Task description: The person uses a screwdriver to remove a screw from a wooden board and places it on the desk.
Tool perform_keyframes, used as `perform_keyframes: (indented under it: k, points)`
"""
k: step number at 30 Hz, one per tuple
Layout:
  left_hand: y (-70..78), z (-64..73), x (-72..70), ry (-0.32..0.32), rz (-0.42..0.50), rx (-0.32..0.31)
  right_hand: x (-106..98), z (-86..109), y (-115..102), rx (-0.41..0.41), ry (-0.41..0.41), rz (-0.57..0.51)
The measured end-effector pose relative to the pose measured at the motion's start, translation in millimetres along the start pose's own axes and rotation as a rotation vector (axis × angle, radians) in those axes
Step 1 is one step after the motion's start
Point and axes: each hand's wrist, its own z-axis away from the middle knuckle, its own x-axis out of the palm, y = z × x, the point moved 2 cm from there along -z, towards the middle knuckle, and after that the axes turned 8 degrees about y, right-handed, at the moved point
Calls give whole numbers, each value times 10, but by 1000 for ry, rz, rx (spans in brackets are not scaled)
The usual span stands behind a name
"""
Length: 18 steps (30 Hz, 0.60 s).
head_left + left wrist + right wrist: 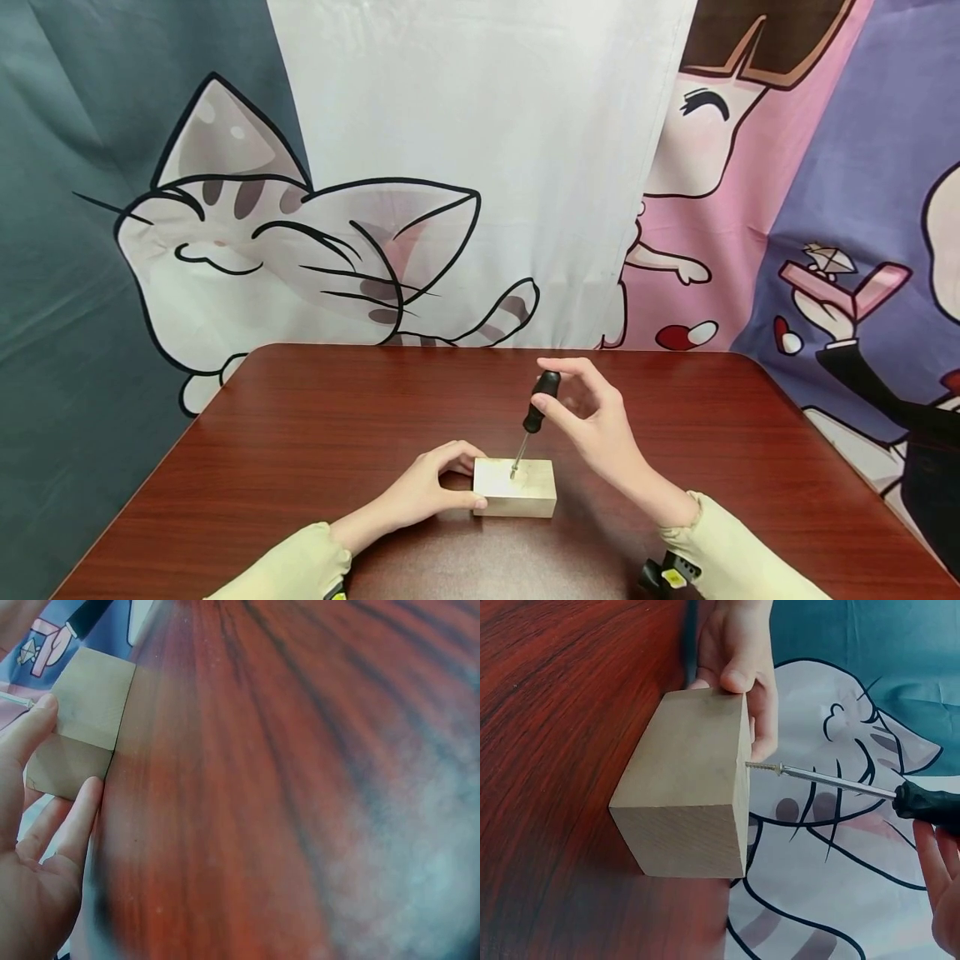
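Observation:
A pale wooden block (514, 507) lies on the table, gripped at its left end by my left hand (427, 492), thumb on the near side. My right hand (600, 417) holds a screwdriver by its black handle (542, 402) between thumb and fingers. The thin metal shaft (840, 782) slants down to the block. At its tip a screw (763, 766) stands partly out of the block's top face, its head against the driver's tip. In the left wrist view, the thumb and fingers of my left hand (45, 862) press the block's end (71, 765).
The dark red wooden table (337, 400) spreads around the block. Behind its far edge hangs a cloth backdrop (480, 100) printed with a cartoon cat and figures. A black wrist device (671, 573) sits at the right sleeve (727, 542).

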Motion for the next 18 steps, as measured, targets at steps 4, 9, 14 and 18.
perform_keyframes:
  k: [4, 9, 14, 18]
  points:
    - [-5, 0, -1, -1, 2, 1, -2, -6, -3, 4, -43, -35]
    - [-15, -4, -2, -4, 1, 0, 26, -15, -2, -43, -110, -136]
    - [-18, -5, -4, -2, 1, 6, 55, -17, 11, -75, -98, -156]
    - [-12, -1, -5, -3, 3, 11, 67, 22, 24, -88, -34, -68]
